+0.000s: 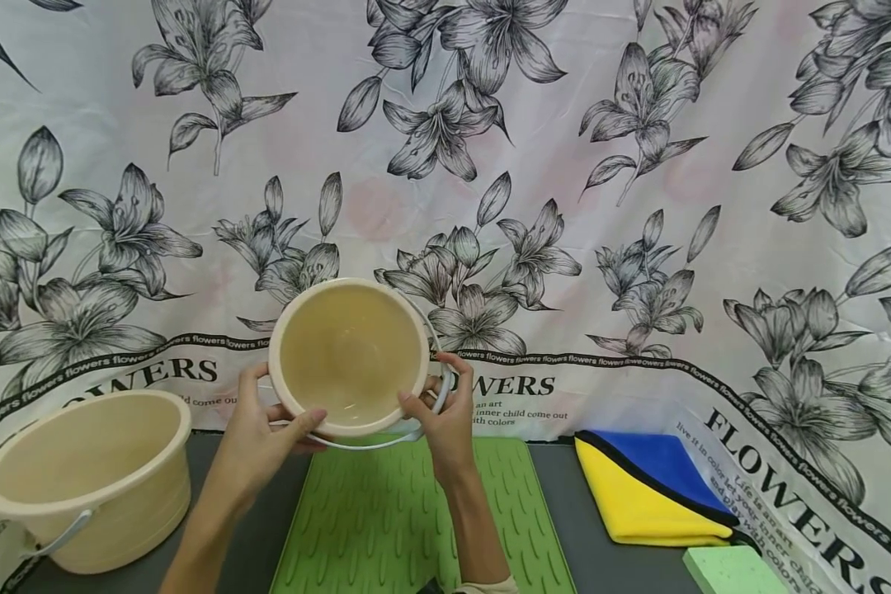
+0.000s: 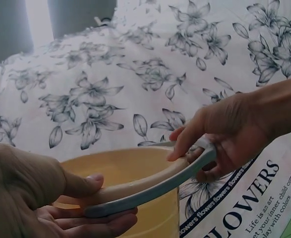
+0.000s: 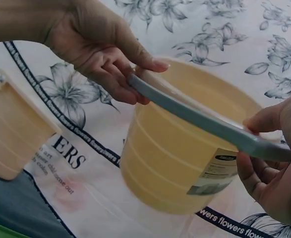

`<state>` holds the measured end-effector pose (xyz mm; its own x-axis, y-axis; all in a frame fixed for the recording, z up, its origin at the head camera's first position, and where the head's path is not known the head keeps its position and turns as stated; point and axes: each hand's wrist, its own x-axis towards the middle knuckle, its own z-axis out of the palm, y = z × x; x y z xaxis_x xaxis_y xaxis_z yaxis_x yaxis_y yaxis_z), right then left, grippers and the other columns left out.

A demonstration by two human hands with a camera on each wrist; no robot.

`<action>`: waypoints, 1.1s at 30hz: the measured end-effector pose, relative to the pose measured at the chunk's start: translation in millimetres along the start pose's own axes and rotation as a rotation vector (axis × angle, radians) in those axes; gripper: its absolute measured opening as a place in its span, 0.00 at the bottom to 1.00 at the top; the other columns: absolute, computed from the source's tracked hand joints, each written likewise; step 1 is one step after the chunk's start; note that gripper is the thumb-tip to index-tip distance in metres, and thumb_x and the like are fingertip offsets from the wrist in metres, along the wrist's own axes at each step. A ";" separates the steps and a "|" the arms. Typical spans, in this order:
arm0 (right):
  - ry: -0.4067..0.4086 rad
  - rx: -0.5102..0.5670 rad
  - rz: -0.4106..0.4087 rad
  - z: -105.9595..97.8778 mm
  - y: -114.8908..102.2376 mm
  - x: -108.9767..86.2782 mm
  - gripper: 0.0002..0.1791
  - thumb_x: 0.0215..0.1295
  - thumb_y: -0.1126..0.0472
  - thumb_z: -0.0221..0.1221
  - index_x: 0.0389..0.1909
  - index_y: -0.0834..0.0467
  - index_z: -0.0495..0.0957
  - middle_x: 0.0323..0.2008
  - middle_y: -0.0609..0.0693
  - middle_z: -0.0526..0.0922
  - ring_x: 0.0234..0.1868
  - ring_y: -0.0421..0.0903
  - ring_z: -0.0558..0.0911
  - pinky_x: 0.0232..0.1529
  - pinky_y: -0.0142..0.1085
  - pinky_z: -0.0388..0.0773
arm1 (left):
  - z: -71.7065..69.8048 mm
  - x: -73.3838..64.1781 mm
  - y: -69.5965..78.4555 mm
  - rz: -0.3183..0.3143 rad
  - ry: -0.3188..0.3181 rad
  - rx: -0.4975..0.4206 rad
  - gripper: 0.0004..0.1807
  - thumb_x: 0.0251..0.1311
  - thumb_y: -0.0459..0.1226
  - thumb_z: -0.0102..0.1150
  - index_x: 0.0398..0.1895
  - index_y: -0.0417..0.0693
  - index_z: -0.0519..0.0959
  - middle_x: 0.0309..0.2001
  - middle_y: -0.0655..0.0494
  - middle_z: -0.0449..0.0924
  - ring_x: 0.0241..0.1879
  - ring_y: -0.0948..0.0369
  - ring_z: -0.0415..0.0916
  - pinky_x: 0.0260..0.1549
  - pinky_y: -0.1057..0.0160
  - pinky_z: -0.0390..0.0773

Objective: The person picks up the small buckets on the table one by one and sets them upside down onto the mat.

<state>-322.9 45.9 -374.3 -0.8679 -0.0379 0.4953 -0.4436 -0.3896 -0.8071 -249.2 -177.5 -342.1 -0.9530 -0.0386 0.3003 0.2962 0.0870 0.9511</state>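
Observation:
A cream-yellow plastic bucket [image 1: 352, 355] is held up off the table, its open mouth tilted toward the head camera. My left hand [image 1: 256, 441] grips its rim at the lower left, thumb over the edge and fingers beneath. On the opposite side my right hand [image 1: 441, 417] pinches the rim and the grey-white handle [image 3: 200, 119]. In the right wrist view a label [image 3: 217, 171] shows on the bucket's outer wall. Nothing is seen inside the bucket.
A wider cream basin [image 1: 89, 528] with a handle stands at the left. Below the bucket lies a green textured mat [image 1: 416, 511]. At the right are a folded blue and yellow cloth [image 1: 646, 495] and a light green block [image 1: 731, 571]. A flower-printed sheet [image 1: 535, 165] hangs behind.

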 end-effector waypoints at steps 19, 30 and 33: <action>-0.030 -0.263 -0.079 -19.4 -6.0 3.5 0.35 0.73 0.70 0.59 0.76 0.53 0.60 0.46 0.60 0.81 0.36 0.40 0.84 0.39 0.30 0.85 | -7.8 -4.8 -4.1 0.182 0.120 0.416 0.45 0.69 0.33 0.67 0.83 0.59 0.53 0.54 0.29 0.85 0.46 0.41 0.90 0.31 0.67 0.87; -0.047 -0.532 -0.136 -28.7 -18.1 4.2 0.27 0.72 0.67 0.62 0.71 0.60 0.72 0.48 0.67 0.85 0.43 0.52 0.87 0.45 0.34 0.87 | -12.6 -2.8 -10.0 0.211 0.109 0.570 0.40 0.70 0.34 0.65 0.80 0.59 0.58 0.50 0.33 0.87 0.44 0.41 0.90 0.35 0.58 0.89; -0.081 -0.570 -0.152 -31.7 -21.2 4.2 0.28 0.71 0.68 0.63 0.72 0.62 0.72 0.47 0.66 0.86 0.43 0.57 0.89 0.44 0.33 0.88 | -13.3 -0.6 -12.2 0.223 0.102 0.576 0.39 0.71 0.33 0.64 0.80 0.59 0.58 0.49 0.33 0.87 0.43 0.40 0.90 0.35 0.53 0.90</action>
<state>-324.2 83.2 -365.3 -0.7751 -0.0993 0.6240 -0.6314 0.1586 -0.7591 -251.4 -191.8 -352.9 -0.8530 -0.0497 0.5195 0.3791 0.6251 0.6823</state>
